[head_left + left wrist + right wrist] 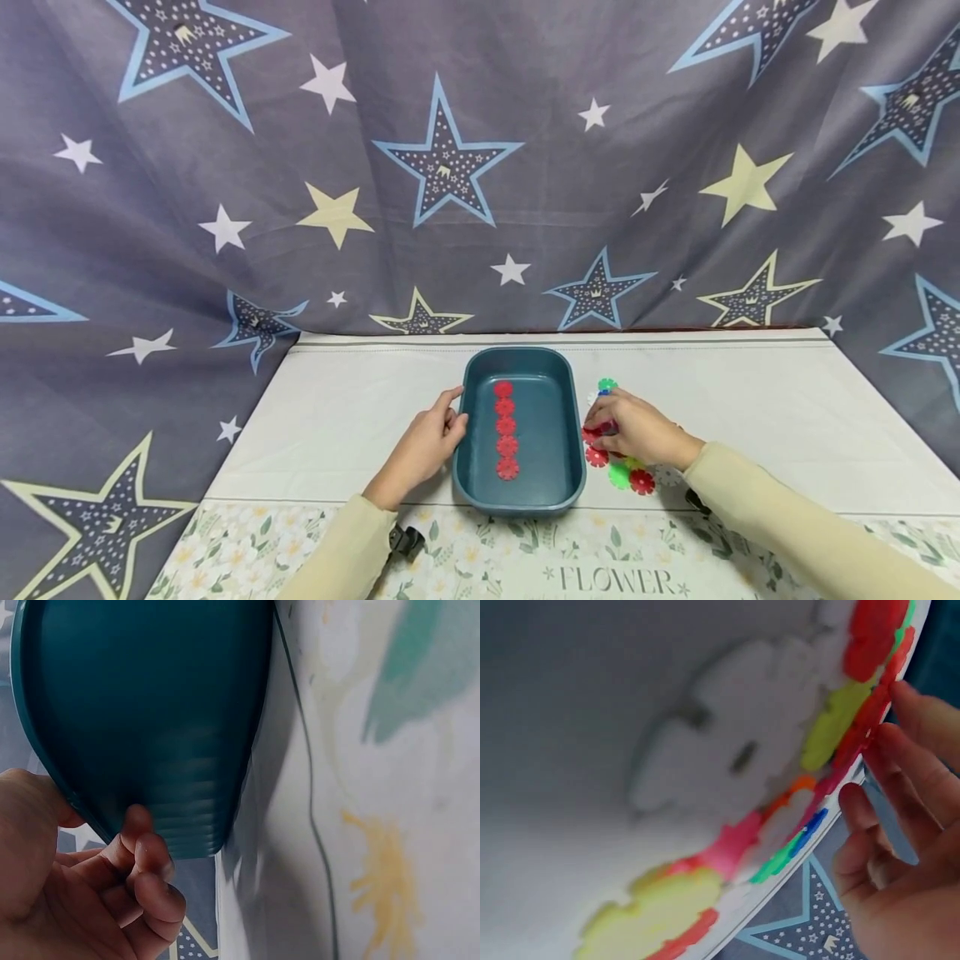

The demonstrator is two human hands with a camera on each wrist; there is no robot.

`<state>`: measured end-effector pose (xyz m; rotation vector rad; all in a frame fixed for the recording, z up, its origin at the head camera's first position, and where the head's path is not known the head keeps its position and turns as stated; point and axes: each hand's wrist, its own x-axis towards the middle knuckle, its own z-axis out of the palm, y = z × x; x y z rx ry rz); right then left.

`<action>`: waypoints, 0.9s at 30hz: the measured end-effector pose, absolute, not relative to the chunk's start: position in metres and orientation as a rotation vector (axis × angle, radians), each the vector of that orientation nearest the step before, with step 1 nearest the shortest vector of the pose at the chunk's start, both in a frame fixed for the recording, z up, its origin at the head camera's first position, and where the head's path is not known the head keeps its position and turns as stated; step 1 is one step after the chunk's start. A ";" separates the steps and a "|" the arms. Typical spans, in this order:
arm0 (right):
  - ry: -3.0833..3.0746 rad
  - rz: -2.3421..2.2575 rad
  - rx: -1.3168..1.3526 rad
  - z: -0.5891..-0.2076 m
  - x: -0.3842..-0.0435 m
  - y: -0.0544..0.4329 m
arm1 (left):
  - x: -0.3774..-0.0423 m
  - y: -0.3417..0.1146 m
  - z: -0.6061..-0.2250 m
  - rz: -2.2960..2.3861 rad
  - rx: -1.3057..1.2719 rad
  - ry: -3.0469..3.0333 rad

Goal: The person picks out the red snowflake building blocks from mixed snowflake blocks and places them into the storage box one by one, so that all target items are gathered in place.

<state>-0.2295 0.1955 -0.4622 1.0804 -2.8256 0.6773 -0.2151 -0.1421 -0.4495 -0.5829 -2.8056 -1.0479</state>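
Note:
A dark teal tray holds a column of several red flower-shaped plastic discs. My left hand grips the tray's left side, thumb and index finger at the rim. In the left wrist view, its other fingers curl beside the outer wall. To the tray's right, my right hand bends over a spread of notched discs, thumb and fingers pinching around a red disc, partly hidden by the hand. Other red discs lie under and beside the fingertips.
Around the right hand lie a green disc, a dark red disc and a clear disc. Another green disc lies beyond it. A white tablecloth with a floral front covers the table, and a starry curtain hangs behind.

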 end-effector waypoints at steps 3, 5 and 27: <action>-2.806 0.641 1.082 -0.461 -0.231 0.193 | -0.215 -0.142 -0.449 -1.050 -0.586 -2.800; -2.796 0.626 1.074 -0.461 -0.232 0.192 | -0.215 -0.142 -0.450 -1.048 -0.586 -2.799; -2.910 0.783 0.813 -0.455 -0.236 0.183 | -0.216 -0.143 -0.452 -1.091 -0.600 -2.784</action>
